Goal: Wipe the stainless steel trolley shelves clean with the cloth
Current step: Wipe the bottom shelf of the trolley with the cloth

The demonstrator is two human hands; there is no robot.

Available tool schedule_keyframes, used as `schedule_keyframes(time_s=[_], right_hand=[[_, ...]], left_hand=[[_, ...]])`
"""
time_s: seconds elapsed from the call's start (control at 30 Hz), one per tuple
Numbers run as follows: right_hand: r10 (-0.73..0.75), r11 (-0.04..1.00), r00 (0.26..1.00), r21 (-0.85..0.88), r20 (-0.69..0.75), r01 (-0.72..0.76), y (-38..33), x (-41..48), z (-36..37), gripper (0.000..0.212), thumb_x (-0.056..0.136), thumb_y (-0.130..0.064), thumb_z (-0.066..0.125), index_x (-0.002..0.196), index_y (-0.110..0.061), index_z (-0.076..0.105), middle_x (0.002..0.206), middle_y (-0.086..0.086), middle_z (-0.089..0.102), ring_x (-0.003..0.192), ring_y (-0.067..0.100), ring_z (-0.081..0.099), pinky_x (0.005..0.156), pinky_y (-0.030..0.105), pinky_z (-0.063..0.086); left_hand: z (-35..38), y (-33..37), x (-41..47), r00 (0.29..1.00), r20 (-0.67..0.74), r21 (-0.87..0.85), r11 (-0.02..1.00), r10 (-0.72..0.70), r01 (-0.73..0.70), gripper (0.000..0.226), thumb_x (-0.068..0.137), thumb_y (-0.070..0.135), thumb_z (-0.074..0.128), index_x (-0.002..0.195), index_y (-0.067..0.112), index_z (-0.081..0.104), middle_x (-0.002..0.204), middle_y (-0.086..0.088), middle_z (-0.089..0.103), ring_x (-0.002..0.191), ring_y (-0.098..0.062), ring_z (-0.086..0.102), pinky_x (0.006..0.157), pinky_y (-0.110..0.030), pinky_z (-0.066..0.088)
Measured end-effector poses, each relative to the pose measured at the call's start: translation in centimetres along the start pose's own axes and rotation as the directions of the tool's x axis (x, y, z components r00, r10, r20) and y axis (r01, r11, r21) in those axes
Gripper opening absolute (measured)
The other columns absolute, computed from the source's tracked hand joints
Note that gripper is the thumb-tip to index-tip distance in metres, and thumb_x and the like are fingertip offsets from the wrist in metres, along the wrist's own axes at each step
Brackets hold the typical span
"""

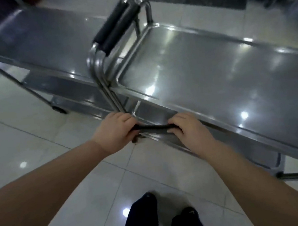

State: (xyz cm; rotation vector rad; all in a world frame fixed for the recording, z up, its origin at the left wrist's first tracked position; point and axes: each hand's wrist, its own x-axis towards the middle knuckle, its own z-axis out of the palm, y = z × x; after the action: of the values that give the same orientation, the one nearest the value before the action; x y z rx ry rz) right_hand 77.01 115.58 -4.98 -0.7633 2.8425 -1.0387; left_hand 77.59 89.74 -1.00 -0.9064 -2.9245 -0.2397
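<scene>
Left grip (115, 131) and right grip (190, 128) hold the cloth (152, 128) beside trolley shelf (215, 77).

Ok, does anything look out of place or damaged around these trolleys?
No spill or damage shows on the left trolley or right trolley. Odd: the dark cloth is twisted into a thin rope, pulled between the left hand and right hand, not flat on steel. A small brownish patch below the left hand is too blurred to identify.
</scene>
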Motion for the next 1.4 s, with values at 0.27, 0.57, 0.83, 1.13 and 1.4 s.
schedule_keyframes(time_s=[0.27, 0.57, 0.83, 1.13, 1.4], right_hand=[[-0.440, 0.877, 0.897, -0.193, 0.040, 0.439, -16.0, 14.1, -8.6, 0.013, 0.087, -0.015, 0.068, 0.099, -0.008, 0.069, 0.097, 0.008, 0.064, 0.096, 0.027, 0.054, 0.088, 0.029, 0.037], [-0.690, 0.619, 0.722, -0.475, 0.052, 0.626, -36.1, 30.0, -3.6, 0.019, 0.092, -0.023, 0.063, 0.104, -0.008, 0.065, 0.104, 0.009, 0.063, 0.102, 0.026, 0.050, 0.082, 0.030, 0.032], [-0.638, 0.582, 0.761, -0.571, 0.121, 0.579, -46.1, 41.6, 8.1, 0.017, 0.098, -0.025, 0.050, 0.097, -0.012, 0.061, 0.103, 0.006, 0.062, 0.103, 0.026, 0.050, 0.085, 0.033, 0.036], [-0.647, 0.430, 0.702, -0.619, 0.296, 0.657, -50.7, 54.9, 15.6, 0.030, 0.062, -0.028, 0.090, 0.059, -0.014, 0.065, 0.054, 0.001, 0.057, 0.065, 0.024, 0.057, 0.060, 0.032, 0.045], [-0.648, 0.529, 0.692, -0.466, 0.318, 0.709, -49.1, 74.4, 20.4, 0.024, 0.094, -0.038, 0.057, 0.092, -0.016, 0.067, 0.082, 0.000, 0.059, 0.093, 0.018, 0.042, 0.084, 0.034, 0.038]], left_hand=[[-18.8, -4.6, -5.5, 0.948, -0.243, 0.199, 0.946, -0.207, 0.258, 0.018, 0.083, 0.019, 0.077, 0.098, 0.012, 0.072, 0.092, -0.008, 0.066, 0.086, -0.033, 0.064, 0.082, -0.042, 0.049], [-30.1, -19.6, -15.6, 0.844, -0.439, 0.388, 0.782, -0.308, 0.488, 0.020, 0.097, 0.027, 0.057, 0.105, 0.013, 0.068, 0.103, -0.007, 0.063, 0.102, -0.030, 0.057, 0.093, -0.040, 0.040], [-32.2, -36.2, -21.5, 0.830, -0.375, 0.462, 0.694, -0.412, 0.553, 0.019, 0.097, 0.026, 0.053, 0.110, 0.018, 0.064, 0.109, -0.003, 0.060, 0.103, -0.024, 0.053, 0.092, -0.036, 0.040], [-29.6, -53.9, -21.7, 0.810, -0.310, 0.455, 0.670, -0.499, 0.587, 0.021, 0.100, 0.028, 0.047, 0.111, 0.019, 0.062, 0.108, -0.001, 0.059, 0.105, -0.024, 0.051, 0.096, -0.035, 0.036], [-30.9, -69.5, -16.5, 0.785, -0.343, 0.395, 0.679, -0.515, 0.618, 0.025, 0.099, 0.035, 0.051, 0.108, 0.020, 0.068, 0.102, 0.000, 0.063, 0.100, -0.022, 0.054, 0.090, -0.032, 0.039]])
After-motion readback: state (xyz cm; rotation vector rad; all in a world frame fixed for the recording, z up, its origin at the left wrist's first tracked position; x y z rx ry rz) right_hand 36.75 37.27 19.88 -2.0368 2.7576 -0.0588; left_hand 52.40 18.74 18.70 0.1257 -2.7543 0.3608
